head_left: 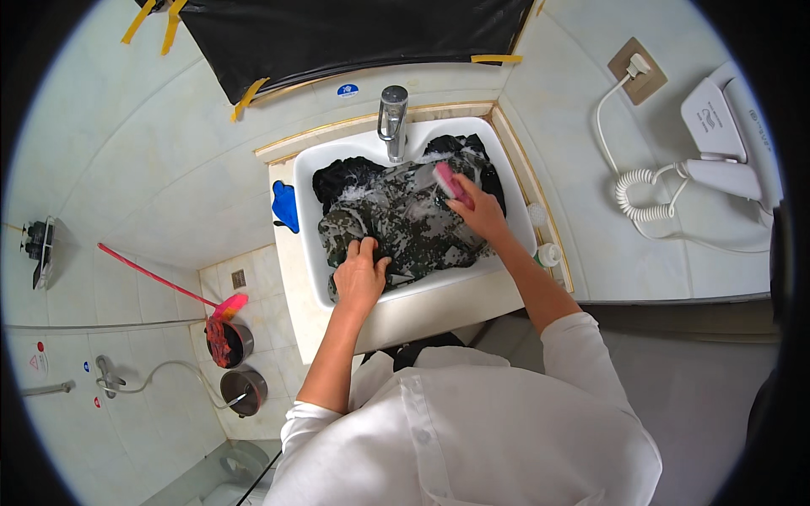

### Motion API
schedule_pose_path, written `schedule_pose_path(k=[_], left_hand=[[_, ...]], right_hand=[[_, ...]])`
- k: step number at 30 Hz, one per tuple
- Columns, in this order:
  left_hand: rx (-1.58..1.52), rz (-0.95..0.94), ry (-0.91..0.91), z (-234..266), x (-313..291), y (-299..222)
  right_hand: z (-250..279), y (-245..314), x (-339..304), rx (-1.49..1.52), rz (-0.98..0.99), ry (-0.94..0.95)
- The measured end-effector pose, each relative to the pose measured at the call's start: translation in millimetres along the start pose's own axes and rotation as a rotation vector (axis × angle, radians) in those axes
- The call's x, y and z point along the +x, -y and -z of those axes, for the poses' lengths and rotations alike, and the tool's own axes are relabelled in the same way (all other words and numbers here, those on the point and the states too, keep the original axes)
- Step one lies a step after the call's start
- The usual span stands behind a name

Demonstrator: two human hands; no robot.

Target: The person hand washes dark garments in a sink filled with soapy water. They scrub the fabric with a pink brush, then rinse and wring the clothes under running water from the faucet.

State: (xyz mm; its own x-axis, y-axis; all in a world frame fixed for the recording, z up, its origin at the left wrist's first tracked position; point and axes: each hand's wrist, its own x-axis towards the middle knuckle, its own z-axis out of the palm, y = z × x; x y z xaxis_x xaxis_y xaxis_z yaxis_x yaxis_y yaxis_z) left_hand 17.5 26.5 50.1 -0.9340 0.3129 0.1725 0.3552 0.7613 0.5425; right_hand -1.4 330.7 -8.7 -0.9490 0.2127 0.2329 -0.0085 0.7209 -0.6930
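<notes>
A wet camouflage garment [405,215] with black parts and patches of white suds fills the white sink [314,271]. My right hand [483,212] is closed round a pink scrub brush [456,187], its pale bristle side against the cloth at the right of the sink. At the near left, my left hand [360,274] rests on the garment with bent fingers, gripping a bunched fold. The fingertips are partly lost in the cloth.
A chrome faucet [394,122] stands behind the sink. On the counter are a blue cloth [285,206] at left and a small white-and-green container [548,255] at right. A white hair dryer [727,177] hangs on the right wall. Two buckets [243,391] and a red-handled broom [160,277] are at lower left.
</notes>
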Motion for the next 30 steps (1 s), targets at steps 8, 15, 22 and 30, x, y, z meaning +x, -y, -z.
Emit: schedule_pose_path(k=[8, 15, 22, 30], left_hand=[[0.089, 0.059, 0.104, -7.5, -8.3, 3.9], [0.061, -0.001, 0.02, -3.0, -17.9, 2.5], [0.043, -0.011, -0.074, 2.6, -20.5, -0.4], [0.198, -0.172, -0.382, 43.9, 11.8, 4.3]], right_hand=[[-32.9, 38.1, 13.8, -0.064, -0.21, -0.007], [-58.9, 20.4, 13.4, -0.216, -0.191, -0.007], [-36.2, 36.0, 21.7, -0.008, -0.276, 0.071], [18.4, 20.7, 46.1, 0.937, -0.491, 0.245]])
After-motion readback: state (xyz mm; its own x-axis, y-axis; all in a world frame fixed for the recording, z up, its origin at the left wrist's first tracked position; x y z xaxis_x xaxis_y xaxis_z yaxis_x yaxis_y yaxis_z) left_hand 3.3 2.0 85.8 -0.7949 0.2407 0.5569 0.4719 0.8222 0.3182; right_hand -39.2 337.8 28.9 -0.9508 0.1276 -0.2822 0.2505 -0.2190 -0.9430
